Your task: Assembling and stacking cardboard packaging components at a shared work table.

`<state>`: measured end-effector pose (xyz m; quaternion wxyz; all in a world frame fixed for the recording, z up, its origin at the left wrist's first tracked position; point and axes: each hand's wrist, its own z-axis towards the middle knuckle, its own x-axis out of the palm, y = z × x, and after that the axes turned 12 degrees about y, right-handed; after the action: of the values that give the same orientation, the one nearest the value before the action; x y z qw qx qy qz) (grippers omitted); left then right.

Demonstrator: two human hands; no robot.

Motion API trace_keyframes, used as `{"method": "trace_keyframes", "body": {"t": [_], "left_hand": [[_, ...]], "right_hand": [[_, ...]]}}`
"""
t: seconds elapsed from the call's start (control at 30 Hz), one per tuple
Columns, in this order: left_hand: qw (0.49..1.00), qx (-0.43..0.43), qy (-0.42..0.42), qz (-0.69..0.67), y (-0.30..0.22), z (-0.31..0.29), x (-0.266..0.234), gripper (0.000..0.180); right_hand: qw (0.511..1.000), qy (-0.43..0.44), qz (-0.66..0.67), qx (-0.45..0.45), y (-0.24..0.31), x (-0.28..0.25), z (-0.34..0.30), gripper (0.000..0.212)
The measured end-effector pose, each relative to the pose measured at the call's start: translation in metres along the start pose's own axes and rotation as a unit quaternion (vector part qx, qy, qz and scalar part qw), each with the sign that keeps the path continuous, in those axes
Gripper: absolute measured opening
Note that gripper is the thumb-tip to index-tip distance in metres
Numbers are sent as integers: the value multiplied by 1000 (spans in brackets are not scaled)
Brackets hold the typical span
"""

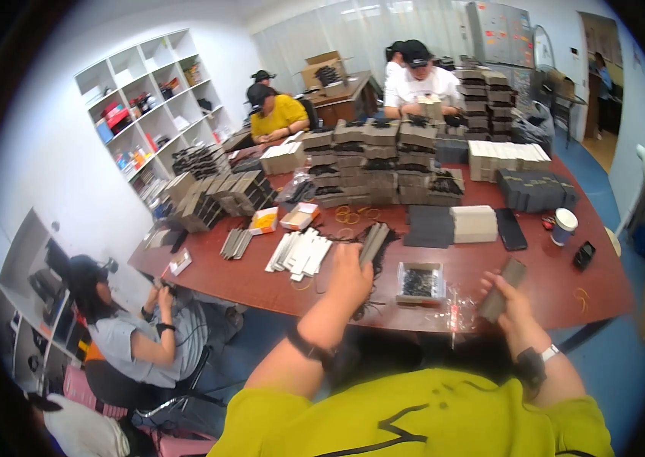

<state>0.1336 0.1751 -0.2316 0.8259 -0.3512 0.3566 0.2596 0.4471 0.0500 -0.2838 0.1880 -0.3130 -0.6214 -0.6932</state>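
My left hand (351,268) is closed on a narrow grey bundle of card strips (375,241), with black cords trailing around it over the table edge. The fingertips are partly hidden. My right hand (519,303) grips a grey-brown flat stack of cards (504,289), tilted, with the fingers showing along its left side. Between the hands sits a clear box of small dark parts (420,282). Beside that box, nearer my right hand, lies a clear plastic bag with a red mark (456,316). White strips (298,254) are spread left of my left hand.
Tall stacks of grey card bundles (368,164) cross the middle of the red table (261,270). A paper cup (564,226), a black phone (511,228) and a pale card stack (474,224) stand at right. A seated person (147,335) works at left; others sit across the table.
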Motion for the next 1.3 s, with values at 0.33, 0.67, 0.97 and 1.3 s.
{"method": "trace_keyframes", "body": {"t": [0.33, 0.67, 0.97, 1.3], "left_hand": [[946, 90, 298, -93, -142, -60, 18, 50], [879, 88, 394, -255, -149, -78, -12, 42], [856, -54, 390, -335, -141, -91, -8, 55], [727, 53, 424, -537, -140, -74, -9, 84]], "right_hand": [[999, 35, 21, 32, -16, 95, -65, 28], [979, 90, 39, 179, 1, 86, -109, 31], [978, 131, -5, 163, 5, 96, -119, 38], [966, 190, -19, 174, 9, 95, -124, 46]]}}
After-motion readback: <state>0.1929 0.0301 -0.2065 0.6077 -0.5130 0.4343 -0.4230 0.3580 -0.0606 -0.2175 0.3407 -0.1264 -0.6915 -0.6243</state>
